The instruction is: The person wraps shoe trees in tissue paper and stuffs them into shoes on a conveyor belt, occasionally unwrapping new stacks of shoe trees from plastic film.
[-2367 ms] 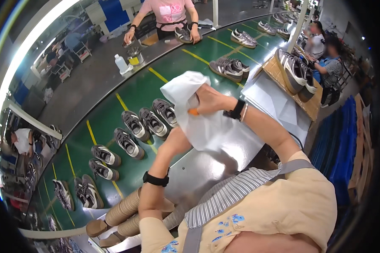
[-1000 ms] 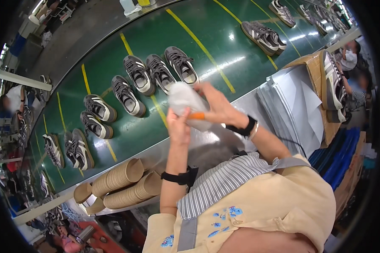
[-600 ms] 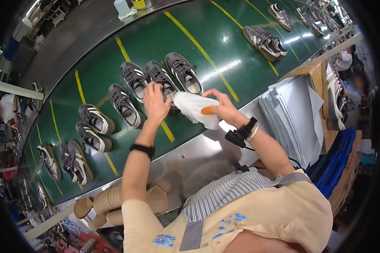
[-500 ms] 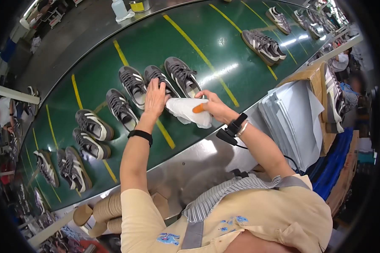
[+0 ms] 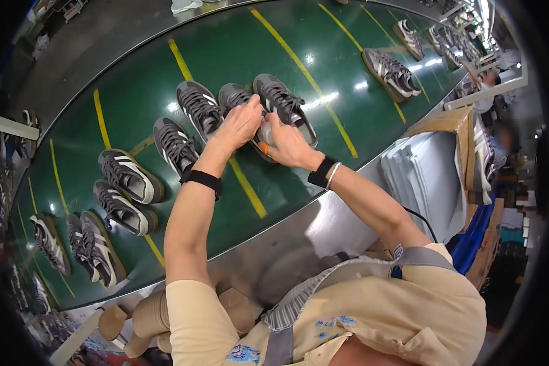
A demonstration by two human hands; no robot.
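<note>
Several grey sneakers with white stripes lie on a green conveyor belt [image 5: 207, 250]. My left hand [image 5: 241, 127] is closed on the tongue and laces of the middle sneaker [image 5: 233, 94]. At that shoe's opening my right hand [image 5: 290, 145], with an orange cover on one finger, is closed around a crumpled white paper wad [image 5: 265, 132]. Most of the wad is hidden by my fingers and the shoe. One sneaker [image 5: 277, 91] stands just right of the held one, and another sneaker [image 5: 195, 104] is close on its left. A further sneaker [image 5: 172, 140] sits beside my left wrist.
More sneakers [image 5: 128, 177] lie along the belt to the left, and a pair [image 5: 389, 73] is at the far right. A stack of whitish paper sheets [image 5: 418, 183] leans by a cardboard box [image 5: 448, 131] at my right. Brown rounded forms [image 5: 149, 314] are stacked below the belt's near edge.
My right hand has carried the white paper wad from in front of the middle sneaker into its opening. My left hand has gone from lying flat on the shoe to gripping its tongue.
</note>
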